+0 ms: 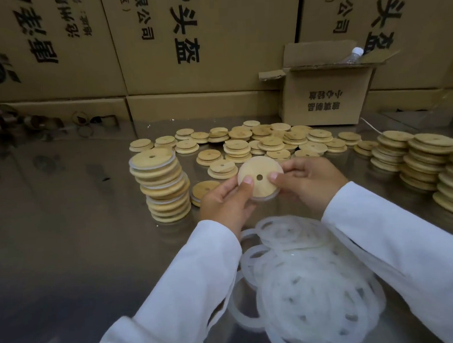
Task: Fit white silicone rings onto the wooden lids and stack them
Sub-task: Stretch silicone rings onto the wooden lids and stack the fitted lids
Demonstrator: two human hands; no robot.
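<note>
Both hands hold one round wooden lid with a centre hole (260, 175) above the shiny metal bench (66, 232): the left hand (225, 200) and right hand (308, 180) pinch it, thumbs on its face, a white silicone ring (264, 197) showing along its lower edge, seemingly part-seated. A leaning stack of ringed lids (163, 185) stands finished at left. Many bare lids (271, 140) and the heap of loose rings (310, 285) suggest much work remains.

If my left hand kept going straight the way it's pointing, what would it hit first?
Beyond the lid it holds, the left hand heads for the loose wooden lids scattered behind, though it may pass above them.
</note>
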